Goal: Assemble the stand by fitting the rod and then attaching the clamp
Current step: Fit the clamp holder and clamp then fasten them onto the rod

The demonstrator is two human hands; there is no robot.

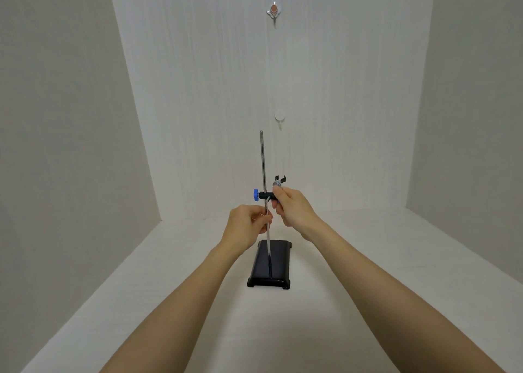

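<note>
Rod stands upright in black base, centre of white table. Clamp sits about halfway up it, black boss around the rod, blue knob to the left, pronged jaw end up and to the right. Left hand: fingers pinched on the rod just below the boss. Right hand: fingers closed on the clamp's arm beside the boss. Rod fitted; clamp on, tightness unclear. Judgement: thin polished steel, stiff but slick, so the boss may slide until the knob bites. Base looks heavy, steady. Best hold: rod low, clamp by its arm. Two wall hooks behind, well apart.
</note>
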